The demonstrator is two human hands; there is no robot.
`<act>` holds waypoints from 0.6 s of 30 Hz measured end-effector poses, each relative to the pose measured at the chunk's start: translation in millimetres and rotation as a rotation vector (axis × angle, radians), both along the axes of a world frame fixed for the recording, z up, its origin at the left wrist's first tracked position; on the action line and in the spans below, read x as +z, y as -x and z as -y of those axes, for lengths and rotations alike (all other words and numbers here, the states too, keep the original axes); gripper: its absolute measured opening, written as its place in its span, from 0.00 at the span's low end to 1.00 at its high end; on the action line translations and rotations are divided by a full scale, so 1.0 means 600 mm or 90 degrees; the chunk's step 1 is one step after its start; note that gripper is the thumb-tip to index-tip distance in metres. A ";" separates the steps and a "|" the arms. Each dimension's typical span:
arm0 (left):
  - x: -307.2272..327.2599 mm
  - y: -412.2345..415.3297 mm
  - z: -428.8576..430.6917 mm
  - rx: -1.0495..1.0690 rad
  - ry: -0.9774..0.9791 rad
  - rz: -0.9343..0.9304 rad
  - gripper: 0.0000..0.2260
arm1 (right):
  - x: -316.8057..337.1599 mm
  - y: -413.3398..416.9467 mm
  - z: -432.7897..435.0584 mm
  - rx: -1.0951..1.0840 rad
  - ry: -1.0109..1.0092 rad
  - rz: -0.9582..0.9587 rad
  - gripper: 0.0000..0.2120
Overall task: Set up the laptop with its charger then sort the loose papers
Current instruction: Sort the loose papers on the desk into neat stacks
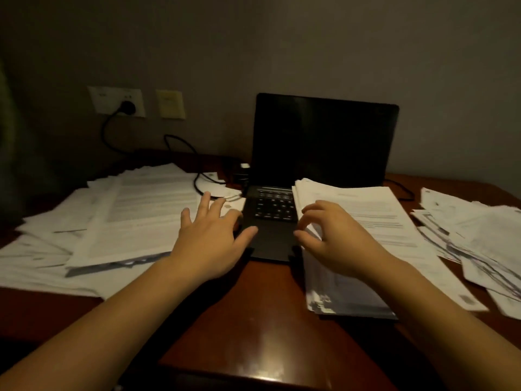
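Left grip [210, 238] open, fingers spread; right grip [335, 238] pinches the paper stack [380, 221] overlapping the one laptop [321, 142] at its right; second pile [135, 215] left, third pile [479, 235] farther right.

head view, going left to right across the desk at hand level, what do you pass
spread of papers → left hand → laptop keyboard → right hand → tall paper stack → loose papers by the right edge

The printed lines on the papers [146, 204] are too blurred to read; nothing else bears legible text.
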State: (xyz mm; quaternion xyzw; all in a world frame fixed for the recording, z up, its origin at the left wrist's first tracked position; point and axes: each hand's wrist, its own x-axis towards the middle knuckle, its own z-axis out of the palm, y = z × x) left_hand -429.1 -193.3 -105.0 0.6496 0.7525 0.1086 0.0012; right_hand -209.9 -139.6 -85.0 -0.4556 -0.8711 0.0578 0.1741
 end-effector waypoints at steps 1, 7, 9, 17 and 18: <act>0.003 0.025 0.005 0.020 0.004 -0.005 0.27 | 0.000 0.022 -0.001 0.023 -0.001 -0.010 0.11; 0.002 0.190 0.037 0.159 0.043 0.009 0.28 | 0.008 0.158 0.009 0.119 0.114 -0.092 0.04; -0.005 0.240 0.048 0.199 0.062 0.014 0.30 | 0.004 0.198 0.006 0.097 0.213 -0.172 0.05; -0.045 0.306 0.070 0.233 0.065 0.075 0.33 | 0.019 0.298 -0.021 -0.170 0.632 -0.550 0.19; -0.044 0.307 0.069 0.231 0.056 0.083 0.33 | 0.019 0.302 -0.026 -0.189 0.638 -0.559 0.19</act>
